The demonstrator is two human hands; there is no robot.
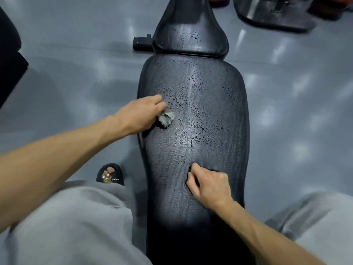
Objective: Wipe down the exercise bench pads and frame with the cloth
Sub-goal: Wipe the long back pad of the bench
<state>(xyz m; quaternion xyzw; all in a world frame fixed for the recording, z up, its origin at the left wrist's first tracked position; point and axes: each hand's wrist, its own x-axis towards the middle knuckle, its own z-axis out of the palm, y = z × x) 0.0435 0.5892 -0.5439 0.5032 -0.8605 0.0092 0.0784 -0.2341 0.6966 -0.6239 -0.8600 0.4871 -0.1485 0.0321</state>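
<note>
A long black bench pad runs away from me between my knees, beaded with water drops over its far half. Beyond a narrow gap lies the smaller black seat pad, also wet. My left hand grips a bunched grey cloth and presses it on the left side of the long pad. My right hand rests on the near part of the pad, fingers curled with nothing in them. A black frame stub sticks out left of the seat pad.
Glossy grey floor lies on both sides of the bench. My left foot in a black slipper stands beside the pad. A dark machine base sits at the far right, and a black padded object at the left edge.
</note>
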